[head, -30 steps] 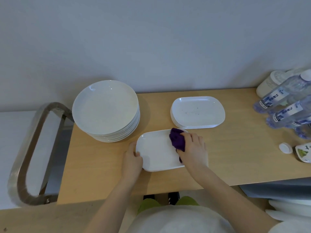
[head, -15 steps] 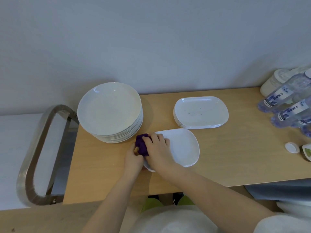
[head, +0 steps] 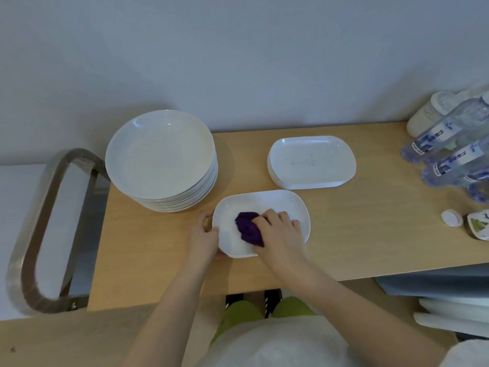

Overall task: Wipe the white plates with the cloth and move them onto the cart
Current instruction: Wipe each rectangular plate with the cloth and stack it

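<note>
Wiping step underway. Oblong plate (head: 270, 205) flat on counter (head: 148, 250), between both hands. Left hand (head: 205, 238) grips plate's left rim, steadying. Right hand (head: 279, 234) clamps bunched purple cloth (head: 247, 227) against plate middle. Advice: hold rim firm, sweep to far corners beyond right hand. Speckled plate stack (head: 311, 162) beyond right hand awaits.

Cloth (head: 248, 228) on near plate (head: 277, 205), round stack (head: 158, 157) behind-left.

Plain grey-white wall (head: 238, 54) behind light wood table (head: 370, 234); wood floor (head: 66, 340) below.
</note>
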Motion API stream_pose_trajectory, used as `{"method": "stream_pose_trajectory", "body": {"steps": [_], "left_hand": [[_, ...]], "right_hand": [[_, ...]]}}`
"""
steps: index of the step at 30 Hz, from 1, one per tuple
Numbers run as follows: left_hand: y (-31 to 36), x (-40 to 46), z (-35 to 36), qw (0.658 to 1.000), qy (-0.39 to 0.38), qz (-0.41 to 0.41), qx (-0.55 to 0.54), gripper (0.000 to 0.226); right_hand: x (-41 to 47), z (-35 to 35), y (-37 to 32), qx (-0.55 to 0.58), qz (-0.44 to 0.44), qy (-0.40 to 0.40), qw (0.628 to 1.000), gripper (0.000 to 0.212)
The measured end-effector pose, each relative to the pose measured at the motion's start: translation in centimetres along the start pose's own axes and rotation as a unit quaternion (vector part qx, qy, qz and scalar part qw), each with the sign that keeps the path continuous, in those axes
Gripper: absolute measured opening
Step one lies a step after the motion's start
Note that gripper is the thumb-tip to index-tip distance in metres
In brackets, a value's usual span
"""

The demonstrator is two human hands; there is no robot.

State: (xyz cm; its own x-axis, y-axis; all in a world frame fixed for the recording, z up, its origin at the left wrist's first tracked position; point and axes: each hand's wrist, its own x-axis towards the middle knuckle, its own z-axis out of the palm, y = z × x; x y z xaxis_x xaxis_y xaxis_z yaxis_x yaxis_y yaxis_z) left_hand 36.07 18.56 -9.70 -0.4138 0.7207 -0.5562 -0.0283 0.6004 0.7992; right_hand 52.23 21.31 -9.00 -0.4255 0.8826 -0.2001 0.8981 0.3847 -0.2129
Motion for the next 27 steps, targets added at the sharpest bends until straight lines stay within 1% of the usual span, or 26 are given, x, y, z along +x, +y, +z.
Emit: {"method": "stream_pose_trajectory", "body": {"steps": [3, 5, 8, 10, 12, 15, 18, 21, 27], "left_hand": [[0.2, -0.4, 0.1, 1.000, -0.003, 0.001, -0.012, 0.037], [0.5, -0.6, 0.0, 1.000, -0.008, 0.001, -0.021, 0.041], [1.0, -0.6, -0.3, 0.999, -0.021, -0.019, -0.030, 0.038], [1.2, -0.5, -0.6, 0.998, -0.031, -0.036, -0.030, 0.036], [1.4, -0.4, -0.8, 0.998, -0.035, -0.043, -0.025, 0.037], [1.5, -0.5, -0.9, 0.998, -0.036, -0.044, -0.028, 0.038], [1.5, -0.4, -1.0, 0.998, -0.041, -0.041, -0.029, 0.040], [1.4, -0.4, -0.8, 0.998, -0.035, -0.043, -0.033, 0.048], [1.5, -1.0, -0.7, 0.997, -0.031, -0.056, -0.051, 0.059]], "right_hand": [[-0.3, -0.9, 3.8, -0.016, 0.060, 0.022, 0.998, 0.037], [0.2, -1.1, 5.1, -0.005, 0.107, 0.038, 0.993, 0.039], [2.4, -0.8, 4.0, 0.045, 0.177, 0.048, 0.982, 0.041], [3.9, -0.7, 2.4, 0.087, 0.200, 0.061, 0.974, 0.041], [4.9, -0.6, 0.8, 0.096, 0.189, 0.081, 0.974, 0.042], [5.4, -0.1, -1.5, 0.057, 0.158, 0.069, 0.983, 0.044], [5.1, 0.5, -3.6, 0.024, 0.097, 0.049, 0.994, 0.043], [4.5, 1.0, -5.4, 0.016, 0.034, 0.033, 0.999, 0.045], [3.5, 1.3, -6.4, 0.019, 0.032, 0.036, 0.999, 0.047]]}}
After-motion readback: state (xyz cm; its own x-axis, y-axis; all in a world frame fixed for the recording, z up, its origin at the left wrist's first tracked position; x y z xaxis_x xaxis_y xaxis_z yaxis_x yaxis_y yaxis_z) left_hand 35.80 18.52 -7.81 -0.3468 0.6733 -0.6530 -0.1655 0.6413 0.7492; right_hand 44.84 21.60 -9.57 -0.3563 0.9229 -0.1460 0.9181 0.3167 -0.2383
